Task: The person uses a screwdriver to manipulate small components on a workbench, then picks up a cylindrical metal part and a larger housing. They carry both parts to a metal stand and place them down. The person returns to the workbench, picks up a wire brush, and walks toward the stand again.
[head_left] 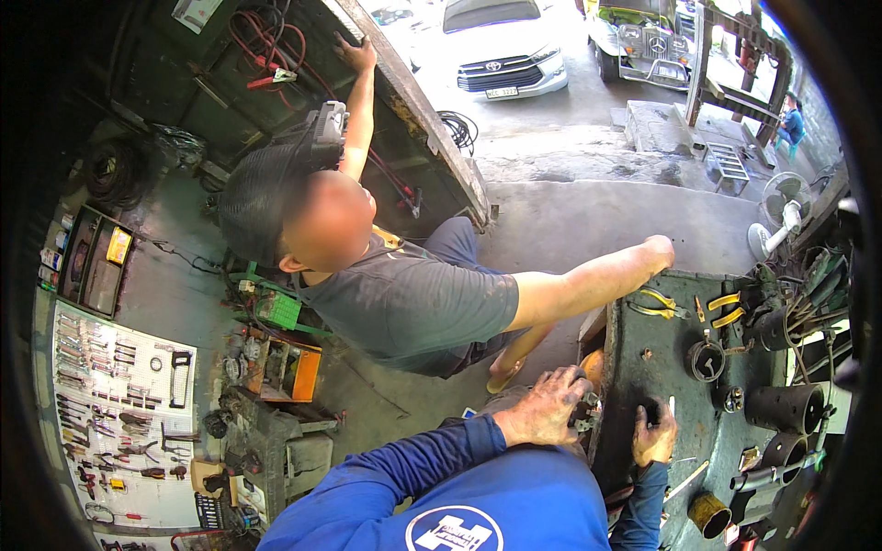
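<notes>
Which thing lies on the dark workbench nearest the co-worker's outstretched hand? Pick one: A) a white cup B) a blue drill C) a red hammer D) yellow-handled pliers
D: the yellow-handled pliers lie on the workbench just below the co-worker's hand.

**Workshop seen from above**

A workbench [684,404] fills the lower right of the frame, with pliers [654,304] near its upper edge and metal cylinders [788,407] along its right side. A tool board [119,418] lies at lower left. Another person [404,294] crouches at centre; parked cars [501,46] stand at top.
</notes>
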`<action>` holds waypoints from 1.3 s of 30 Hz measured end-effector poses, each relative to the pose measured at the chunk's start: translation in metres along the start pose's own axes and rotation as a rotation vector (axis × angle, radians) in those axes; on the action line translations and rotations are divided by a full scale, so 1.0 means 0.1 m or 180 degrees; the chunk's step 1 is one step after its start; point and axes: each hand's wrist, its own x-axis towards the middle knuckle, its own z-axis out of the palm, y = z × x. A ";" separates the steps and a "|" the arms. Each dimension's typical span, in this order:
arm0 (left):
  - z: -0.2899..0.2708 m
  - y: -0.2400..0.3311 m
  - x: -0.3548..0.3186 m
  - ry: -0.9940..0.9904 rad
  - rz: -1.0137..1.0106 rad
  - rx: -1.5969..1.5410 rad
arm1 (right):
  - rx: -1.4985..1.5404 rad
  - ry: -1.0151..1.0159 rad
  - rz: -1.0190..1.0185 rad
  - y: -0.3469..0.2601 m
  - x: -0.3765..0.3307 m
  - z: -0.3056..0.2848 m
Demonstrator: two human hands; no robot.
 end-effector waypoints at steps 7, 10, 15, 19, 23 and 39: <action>0.01 -0.20 0.04 0.0184 0.0341 -0.0158 | -0.0307 0.0190 0.0171 -0.04 -0.22 0.02; -0.07 -0.26 0.06 0.0334 0.0600 -0.0359 | -0.0258 0.0408 0.0322 -0.20 -0.37 -0.06; -0.35 -0.40 0.08 -0.0094 0.0755 -0.1646 | -0.0499 0.0724 0.0483 -0.52 -0.69 -0.04; -0.53 -0.56 -0.08 -0.1253 -0.0080 -0.3674 | -0.0504 0.0877 0.0755 -0.79 -1.06 0.28; -0.53 -0.80 -0.32 -0.1879 -0.0598 -0.5276 | -0.0590 0.0853 0.0876 -1.09 -1.51 0.70; -0.36 -1.17 -1.10 -0.3054 -0.1003 -0.6167 | -0.0445 0.0545 0.1808 -1.82 -2.73 1.44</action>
